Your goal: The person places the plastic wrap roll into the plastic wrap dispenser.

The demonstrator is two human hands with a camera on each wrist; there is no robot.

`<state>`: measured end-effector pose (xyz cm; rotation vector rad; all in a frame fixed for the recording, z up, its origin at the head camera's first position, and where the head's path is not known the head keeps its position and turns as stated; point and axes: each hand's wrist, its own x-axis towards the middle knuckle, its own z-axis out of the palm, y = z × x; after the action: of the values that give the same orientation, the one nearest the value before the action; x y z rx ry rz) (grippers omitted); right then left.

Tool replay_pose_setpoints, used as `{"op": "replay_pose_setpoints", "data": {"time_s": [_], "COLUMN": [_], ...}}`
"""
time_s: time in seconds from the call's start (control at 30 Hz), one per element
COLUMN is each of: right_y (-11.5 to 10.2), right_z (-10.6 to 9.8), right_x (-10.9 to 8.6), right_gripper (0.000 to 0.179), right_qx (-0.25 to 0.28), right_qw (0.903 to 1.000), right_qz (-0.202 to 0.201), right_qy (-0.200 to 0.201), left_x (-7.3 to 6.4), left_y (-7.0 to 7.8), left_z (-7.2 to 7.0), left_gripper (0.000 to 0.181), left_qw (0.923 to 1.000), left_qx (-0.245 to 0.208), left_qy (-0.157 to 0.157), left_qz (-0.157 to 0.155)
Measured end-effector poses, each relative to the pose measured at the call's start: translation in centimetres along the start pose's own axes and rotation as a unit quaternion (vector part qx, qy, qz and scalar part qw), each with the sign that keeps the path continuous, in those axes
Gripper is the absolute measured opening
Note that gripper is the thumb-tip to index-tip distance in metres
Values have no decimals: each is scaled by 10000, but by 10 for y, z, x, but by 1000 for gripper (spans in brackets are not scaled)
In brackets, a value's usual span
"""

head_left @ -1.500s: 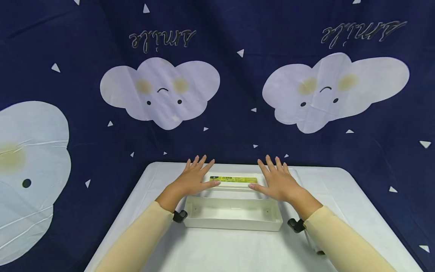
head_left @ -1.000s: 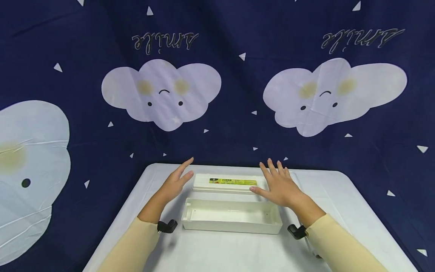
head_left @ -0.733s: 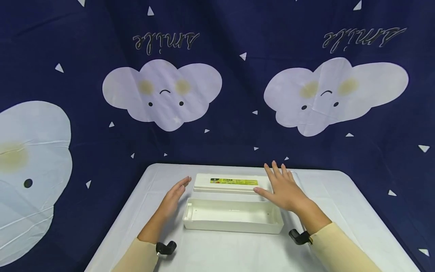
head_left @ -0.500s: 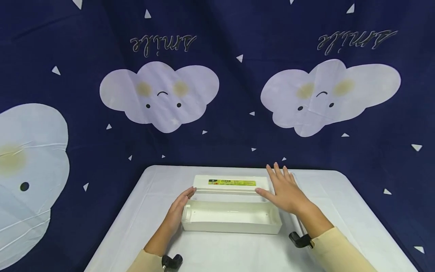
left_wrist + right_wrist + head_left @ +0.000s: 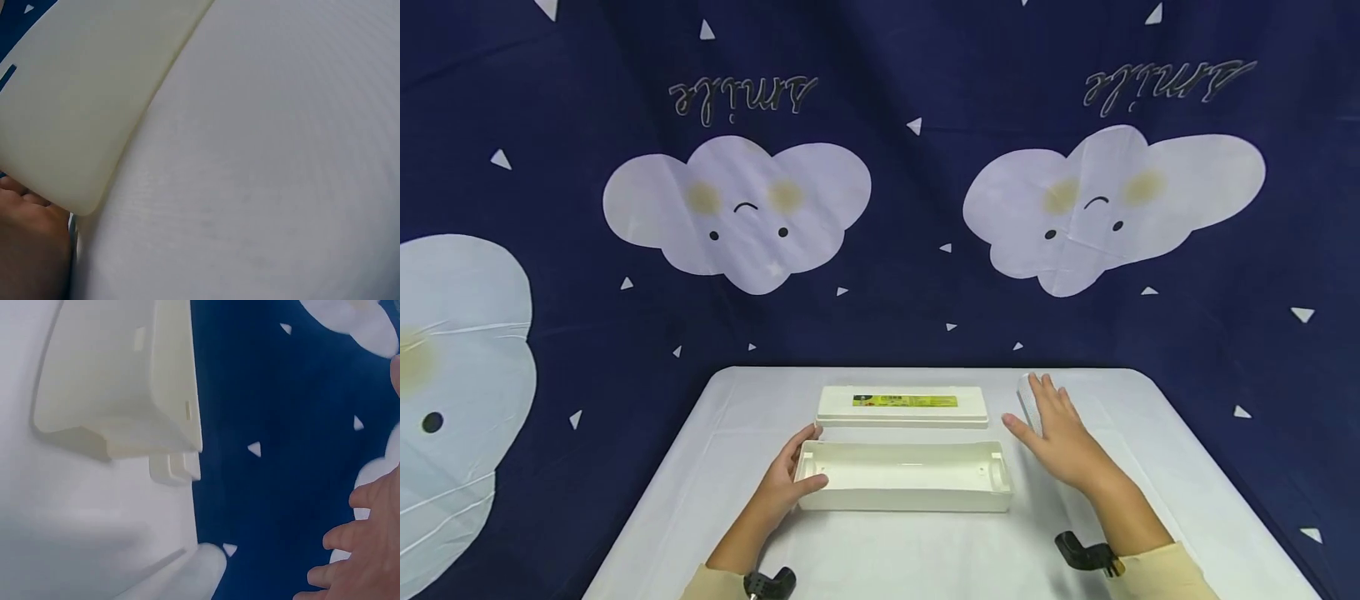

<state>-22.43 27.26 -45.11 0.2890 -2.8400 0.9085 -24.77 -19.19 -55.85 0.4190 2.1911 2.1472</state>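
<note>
A long off-white plastic box (image 5: 902, 498), open at the top, stands on the table. My left hand (image 5: 777, 487) grips its left end, thumb on the front wall and fingers round the far side. In the left wrist view the box (image 5: 94, 94) fills the upper left, with part of the hand (image 5: 31, 231) at its end. My right hand (image 5: 1063, 442) is apart from the box, fingers spread over a pale roll (image 5: 1028, 402) that it partly covers. The right wrist view shows the roll (image 5: 187, 575) low down and the fingers at the right edge.
Behind the box lies a flat off-white lid (image 5: 902, 417) with a yellow-green label. The white-covered table (image 5: 902, 558) ends at a dark blue curtain (image 5: 895, 317) printed with clouds. A black wrist camera (image 5: 1086, 552) sits on the right wrist.
My left hand has come down from beside the lid to the box's left end and taken hold of it. The right hand has moved right, away from the lid, towards the roll.
</note>
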Motion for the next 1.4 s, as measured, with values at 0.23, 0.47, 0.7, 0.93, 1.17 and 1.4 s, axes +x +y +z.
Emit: {"op": "replay_pose_setpoints", "data": {"time_s": [0.23,0.47,0.7,0.93,1.17,1.4], "right_y": [21,38,58,72,74,65], "right_z": [-1,3,7,17,37,48], "right_x": [-23,-49,-72,-96,-106,-109], "right_gripper": [88,88,96,101,112,110], "right_qx": [559,957,750,829,675,854], "right_qw": [9970,9911,9866,9793,9749,9619], "right_qz": [316,817,1373,1779,2043,2399], "right_qy": [435,434,468,502,571,997], "left_x": [-1,2,1,2,2,1], "left_y": [-4,-5,-6,-7,-5,-5], "left_z": [-1,0,-2,-3,-4,-3], "left_gripper": [107,111,112,113,113,113], "left_qw": [9993,9987,9988,9986,9989,9988], "left_qx": [-307,-383,-302,-317,-232,-362], "left_qy": [-118,-306,-353,-391,-371,-236], "left_qz": [-181,-129,-170,-156,-170,-219]}}
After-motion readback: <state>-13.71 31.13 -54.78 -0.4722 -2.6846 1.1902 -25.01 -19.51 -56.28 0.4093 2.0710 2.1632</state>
